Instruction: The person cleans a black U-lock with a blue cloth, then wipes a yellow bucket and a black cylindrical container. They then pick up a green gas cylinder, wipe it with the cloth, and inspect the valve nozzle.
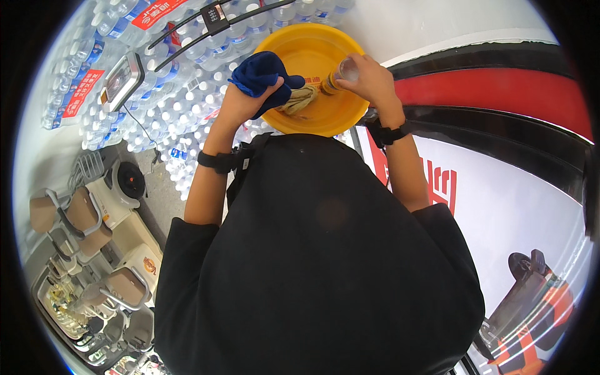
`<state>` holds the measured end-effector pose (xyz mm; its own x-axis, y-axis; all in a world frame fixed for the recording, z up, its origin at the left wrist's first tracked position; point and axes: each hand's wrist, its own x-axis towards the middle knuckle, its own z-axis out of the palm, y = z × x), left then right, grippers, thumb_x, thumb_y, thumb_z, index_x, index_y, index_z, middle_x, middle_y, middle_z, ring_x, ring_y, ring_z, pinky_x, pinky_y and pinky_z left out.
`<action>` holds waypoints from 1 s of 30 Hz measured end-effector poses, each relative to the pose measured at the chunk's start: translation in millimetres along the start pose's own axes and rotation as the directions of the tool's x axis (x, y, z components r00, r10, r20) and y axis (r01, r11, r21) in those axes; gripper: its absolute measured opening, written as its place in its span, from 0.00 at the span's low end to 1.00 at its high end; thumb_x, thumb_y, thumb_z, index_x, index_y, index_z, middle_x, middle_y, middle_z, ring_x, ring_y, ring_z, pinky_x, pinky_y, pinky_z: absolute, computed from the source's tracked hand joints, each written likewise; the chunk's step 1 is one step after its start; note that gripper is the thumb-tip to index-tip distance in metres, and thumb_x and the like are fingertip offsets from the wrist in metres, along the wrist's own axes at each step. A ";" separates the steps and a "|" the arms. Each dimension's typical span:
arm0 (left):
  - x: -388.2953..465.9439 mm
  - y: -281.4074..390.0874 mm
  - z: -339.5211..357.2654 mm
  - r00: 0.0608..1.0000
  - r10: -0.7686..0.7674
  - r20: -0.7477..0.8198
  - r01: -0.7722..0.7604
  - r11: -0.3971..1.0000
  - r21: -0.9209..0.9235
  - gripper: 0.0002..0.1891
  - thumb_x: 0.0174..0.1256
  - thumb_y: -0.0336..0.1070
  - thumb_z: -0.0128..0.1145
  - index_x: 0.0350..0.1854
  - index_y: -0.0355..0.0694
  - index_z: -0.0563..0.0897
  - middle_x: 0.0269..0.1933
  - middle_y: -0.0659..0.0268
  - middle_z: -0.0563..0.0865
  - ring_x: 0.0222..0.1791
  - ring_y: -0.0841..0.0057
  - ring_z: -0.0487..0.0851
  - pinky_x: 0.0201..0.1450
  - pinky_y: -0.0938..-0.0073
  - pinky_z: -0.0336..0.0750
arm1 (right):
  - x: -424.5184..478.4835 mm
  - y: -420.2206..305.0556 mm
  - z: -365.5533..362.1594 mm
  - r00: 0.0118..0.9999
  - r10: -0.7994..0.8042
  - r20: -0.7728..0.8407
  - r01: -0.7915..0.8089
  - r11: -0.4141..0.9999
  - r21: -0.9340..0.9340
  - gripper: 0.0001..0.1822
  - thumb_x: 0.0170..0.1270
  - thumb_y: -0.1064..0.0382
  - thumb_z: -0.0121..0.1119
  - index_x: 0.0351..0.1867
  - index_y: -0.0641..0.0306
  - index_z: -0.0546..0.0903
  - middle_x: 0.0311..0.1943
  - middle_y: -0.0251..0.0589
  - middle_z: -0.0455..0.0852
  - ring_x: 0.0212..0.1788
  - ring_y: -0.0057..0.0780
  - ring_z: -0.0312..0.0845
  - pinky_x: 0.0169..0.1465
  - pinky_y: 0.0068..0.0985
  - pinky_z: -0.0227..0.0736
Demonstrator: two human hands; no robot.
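Note:
A dark blue cloth (257, 70) is bunched in my left hand (246, 102), over the left side of a yellow plastic basin (323, 122). My right hand (375, 82) grips a clear cylindrical container (348, 70) over the basin's right side, tilted with one round end facing up. The container's far end is low inside the basin, and whether it touches the wall I cannot tell. Between the two hands, a folded pale tan cloth (300, 99) lies in the basin, partly covered by the blue cloth. Red characters mark the basin's inner surface.
Shrink-wrapped packs of bottled water (187, 108) are stacked ahead and to the left. A black bar with a dial lock (214, 18) and a grey-framed device (123, 82) stand before them. Electric scooters (117, 253) fill the lower left. A red-and-black band (487, 96) runs along the right.

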<state>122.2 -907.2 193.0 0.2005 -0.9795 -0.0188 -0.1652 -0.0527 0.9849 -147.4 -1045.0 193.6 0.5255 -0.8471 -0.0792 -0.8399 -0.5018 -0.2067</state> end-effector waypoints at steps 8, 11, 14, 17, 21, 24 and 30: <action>-10.0 1.0 3.7 0.997 0.031 -0.074 -0.028 0.998 0.051 0.22 0.62 0.43 0.72 0.54 0.38 0.83 0.46 0.64 0.89 0.46 0.77 0.85 0.51 0.75 0.79 | -0.7 9.1 4.9 0.986 -0.154 -0.058 0.155 0.988 0.019 0.31 0.51 0.41 0.70 0.55 0.51 0.81 0.46 0.41 0.86 0.47 0.42 0.85 0.48 0.37 0.81; -12.8 4.7 6.0 0.995 0.036 -0.098 -0.034 0.999 0.022 0.22 0.61 0.44 0.73 0.53 0.38 0.83 0.45 0.65 0.89 0.45 0.77 0.85 0.52 0.75 0.79 | 1.9 1.4 9.5 0.992 -0.008 -0.123 0.009 1.000 0.010 0.30 0.51 0.40 0.70 0.51 0.54 0.83 0.43 0.42 0.87 0.46 0.42 0.86 0.47 0.37 0.81; -13.1 9.4 5.6 0.997 0.005 -0.075 -0.008 0.999 -0.033 0.22 0.61 0.42 0.72 0.54 0.37 0.82 0.46 0.65 0.88 0.45 0.78 0.85 0.52 0.75 0.79 | -1.5 -3.2 11.2 0.969 0.116 -0.216 -0.097 0.991 0.097 0.30 0.51 0.38 0.69 0.48 0.57 0.85 0.42 0.45 0.88 0.45 0.44 0.86 0.46 0.37 0.81; -18.3 15.1 0.2 0.985 0.162 -0.053 -0.163 0.986 -0.016 0.24 0.60 0.38 0.72 0.56 0.36 0.81 0.51 0.60 0.87 0.52 0.72 0.85 0.57 0.72 0.77 | -14.6 6.9 7.1 0.929 0.251 -0.273 -0.162 0.936 0.312 0.29 0.53 0.40 0.69 0.47 0.60 0.86 0.42 0.46 0.89 0.45 0.43 0.87 0.47 0.36 0.81; -33.2 26.4 -19.2 0.989 0.107 0.104 -0.117 0.989 0.093 0.23 0.62 0.34 0.69 0.58 0.34 0.80 0.55 0.57 0.86 0.55 0.70 0.84 0.59 0.71 0.76 | -41.1 36.9 2.1 0.807 0.428 -0.408 -0.149 0.815 0.561 0.26 0.56 0.46 0.72 0.49 0.63 0.85 0.42 0.46 0.90 0.45 0.35 0.88 0.50 0.32 0.81; -42.9 38.0 -34.7 0.984 0.148 0.096 -0.156 0.985 0.078 0.25 0.62 0.32 0.68 0.61 0.33 0.78 0.56 0.57 0.86 0.58 0.71 0.82 0.61 0.71 0.75 | -57.8 64.5 0.3 0.759 0.528 -0.382 -0.095 0.670 0.737 0.24 0.61 0.52 0.70 0.51 0.68 0.84 0.42 0.45 0.88 0.44 0.32 0.87 0.46 0.31 0.84; -23.2 60.5 -41.9 0.906 0.410 -0.103 -0.416 0.908 -0.048 0.27 0.61 0.33 0.69 0.63 0.33 0.77 0.59 0.56 0.84 0.59 0.69 0.81 0.62 0.69 0.74 | -92.7 96.4 -0.9 0.696 0.710 -0.109 0.069 0.085 0.994 0.22 0.68 0.53 0.62 0.56 0.65 0.79 0.48 0.45 0.84 0.48 0.37 0.85 0.45 0.35 0.85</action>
<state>148.0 -879.5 260.2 0.2135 -0.8893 0.4045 -0.1875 0.3690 0.9103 -277.2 -1015.0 181.9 -0.2453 -0.9647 -0.0956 0.1001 0.0729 -0.9923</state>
